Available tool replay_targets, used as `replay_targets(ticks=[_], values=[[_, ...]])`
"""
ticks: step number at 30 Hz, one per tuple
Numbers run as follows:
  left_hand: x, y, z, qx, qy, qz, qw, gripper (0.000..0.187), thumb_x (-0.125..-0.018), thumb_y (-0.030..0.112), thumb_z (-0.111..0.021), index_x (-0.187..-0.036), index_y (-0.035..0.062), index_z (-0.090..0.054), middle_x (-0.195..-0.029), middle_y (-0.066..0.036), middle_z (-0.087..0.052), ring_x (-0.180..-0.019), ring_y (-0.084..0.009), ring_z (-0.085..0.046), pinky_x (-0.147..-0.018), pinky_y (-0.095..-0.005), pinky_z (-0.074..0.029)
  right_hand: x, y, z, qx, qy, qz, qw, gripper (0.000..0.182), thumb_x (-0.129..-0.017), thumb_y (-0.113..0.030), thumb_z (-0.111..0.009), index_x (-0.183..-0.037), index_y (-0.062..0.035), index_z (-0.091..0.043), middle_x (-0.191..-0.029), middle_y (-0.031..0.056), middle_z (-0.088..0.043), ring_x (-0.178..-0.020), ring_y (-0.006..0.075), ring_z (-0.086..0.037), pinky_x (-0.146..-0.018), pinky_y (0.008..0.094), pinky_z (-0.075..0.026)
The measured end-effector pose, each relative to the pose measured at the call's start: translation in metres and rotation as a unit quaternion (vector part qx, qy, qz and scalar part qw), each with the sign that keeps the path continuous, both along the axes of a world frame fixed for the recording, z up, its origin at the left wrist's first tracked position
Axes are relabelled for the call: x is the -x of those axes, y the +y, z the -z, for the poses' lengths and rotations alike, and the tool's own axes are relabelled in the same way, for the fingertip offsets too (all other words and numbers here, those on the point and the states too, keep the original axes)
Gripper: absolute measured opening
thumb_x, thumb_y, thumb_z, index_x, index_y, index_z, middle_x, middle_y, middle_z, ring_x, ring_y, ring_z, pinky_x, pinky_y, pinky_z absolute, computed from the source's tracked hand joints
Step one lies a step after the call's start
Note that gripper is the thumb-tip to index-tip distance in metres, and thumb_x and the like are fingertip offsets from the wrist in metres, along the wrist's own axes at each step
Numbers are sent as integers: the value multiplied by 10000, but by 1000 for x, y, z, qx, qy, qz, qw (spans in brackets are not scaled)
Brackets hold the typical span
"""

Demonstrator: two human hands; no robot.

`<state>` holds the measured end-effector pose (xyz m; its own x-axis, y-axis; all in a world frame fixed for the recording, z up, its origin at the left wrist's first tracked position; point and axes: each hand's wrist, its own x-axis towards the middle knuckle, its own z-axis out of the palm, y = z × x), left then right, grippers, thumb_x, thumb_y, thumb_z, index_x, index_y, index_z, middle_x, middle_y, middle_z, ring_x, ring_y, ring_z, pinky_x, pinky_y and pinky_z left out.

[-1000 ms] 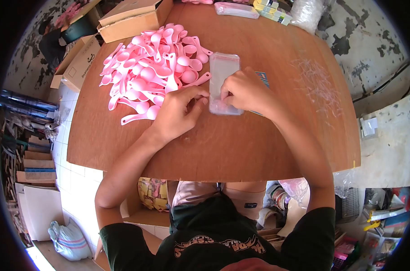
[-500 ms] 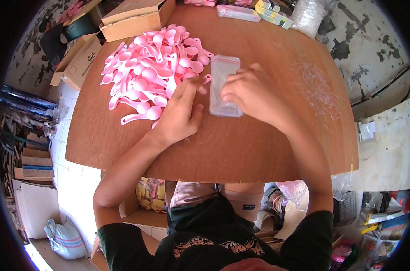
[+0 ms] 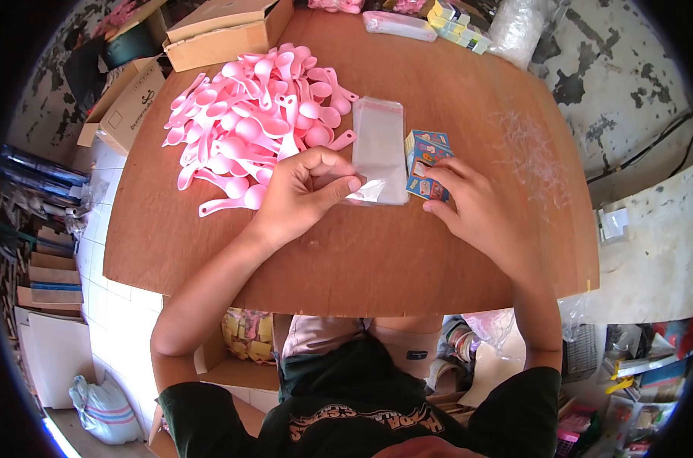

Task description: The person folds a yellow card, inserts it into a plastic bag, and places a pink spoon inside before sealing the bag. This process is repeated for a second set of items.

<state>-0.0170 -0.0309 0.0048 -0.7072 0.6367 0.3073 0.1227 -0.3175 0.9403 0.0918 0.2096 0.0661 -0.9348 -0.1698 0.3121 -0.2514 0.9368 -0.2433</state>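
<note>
My left hand (image 3: 304, 191) is closed, thumb and forefinger pinching a clear plastic bag (image 3: 371, 189) whose shiny film lies over the near end of the bag stack. That stack of clear plastic bags (image 3: 378, 133) rests flat on the table. Just right of it is a small pile of colourful blue printed cards (image 3: 428, 156). My right hand (image 3: 472, 206) has its fingertips on the top card and its thumb at the near edge, partly covering the pile. A large heap of pink plastic scoops (image 3: 247, 122) lies beyond and left of my left hand.
The brown wooden table (image 3: 346, 267) has thin clear plastic strips (image 3: 533, 156) scattered at its right. A cardboard box (image 3: 220, 34) stands at the far left edge. Packaged bags (image 3: 400, 26), small yellow boxes (image 3: 459, 27) and a plastic-wrapped roll (image 3: 520, 30) line the far edge.
My right hand has moved right, from the bag stack to the printed cards, uncovering them. My left hand has shifted slightly toward the stack and now pinches a bag.
</note>
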Motion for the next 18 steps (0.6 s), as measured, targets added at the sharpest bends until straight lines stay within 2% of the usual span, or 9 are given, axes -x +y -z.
replay_targets(ticks=[2, 4, 7, 9, 11, 13, 15, 16, 18], values=[[0, 1, -1, 25, 20, -27, 999, 142, -883, -9, -646, -1016, -16, -600, -974, -107, -685, -898, -134, -656, -823, -267, -546, 3, 8, 6, 22, -7, 0, 1000, 323, -775, -127, -726, -1075, -31, -655, -987, 139, -647, -836, 338, -635, -752, 406, -507], [-1, 1, -6, 33, -41, -35, 998, 195, -882, 9, -655, -1067, -18, -601, -993, -120, -690, -918, -139, -658, -811, -261, -549, 4, 14, 5, 46, -14, 2, 999, 319, -766, -109, -733, -1065, -23, -665, -999, 142, -656, -838, 337, -639, -742, 399, -510], [-2, 2, -8, 18, -52, -45, 997, 233, -883, 22, -657, -1104, -22, -597, -1021, -133, -688, -939, -147, -660, -816, -263, -552, 6, 18, 0, 106, -69, 13, 992, 242, -758, -85, -734, -983, -8, -690, -1022, 148, -667, -853, 336, -641, -743, 388, -512], [-1, 1, -9, 22, -66, -44, 997, 243, -883, 23, -657, -1112, -27, -593, -1026, -137, -687, -951, -152, -660, -819, -266, -554, 9, 22, 4, 137, -95, 27, 986, 191, -755, -77, -750, -913, 21, -701, -1092, 142, -656, -897, 284, -648, -789, 345, -518], [-1, 0, -8, 27, -81, -42, 995, 253, -883, 24, -657, -1120, -32, -590, -1031, -141, -686, -963, -158, -660, -822, -269, -556, 9, 23, 0, 82, -89, 6, 993, 223, -771, -84, -744, -958, 25, -690, -1091, 149, -655, -905, 277, -647, -805, 342, -516], [-1, 1, -6, 17, -104, -28, 994, 255, -900, 32, -635, -1139, -31, -573, -1028, -152, -688, -961, -174, -655, -827, -320, -568, 9, 15, -7, 28, -81, -13, 996, 254, -787, -91, -737, -1003, 30, -679, -1090, 156, -655, -914, 269, -646, -820, 339, -514], [-3, 1, -6, 23, -81, -23, 996, 275, -903, 27, -625, -1160, -40, -552, -1025, -158, -686, -965, -193, -658, -830, -336, -577, 12, -7, -10, 162, 35, -19, 986, 300, -796, -160, -743, -1020, 25, -668, -994, 168, -676, -890, 292, -661, -812, 357, -509], [-5, 1, -6, 29, -58, -16, 998, 296, -907, 21, -616, -1181, -50, -530, -1022, -164, -684, -968, -211, -660, -832, -352, -585, 16, -15, -8, 162, 35, -18, 986, 300, -796, -160, -743, -1020, 25, -668, -994, 168, -676, -890, 292, -661, -812, 357, -509], [-9, 1, -12, 36, -89, 10, 995, 307, -899, 10, -624, -1184, -51, -530, -1060, -146, -673, -987, -192, -654, -825, -310, -575, 22, -30, -4, 345, 10, -31, 938, 302, -831, -179, -725, -1049, 17, -657, -951, 134, -690, -882, 208, -671, -809, 343, -517]])
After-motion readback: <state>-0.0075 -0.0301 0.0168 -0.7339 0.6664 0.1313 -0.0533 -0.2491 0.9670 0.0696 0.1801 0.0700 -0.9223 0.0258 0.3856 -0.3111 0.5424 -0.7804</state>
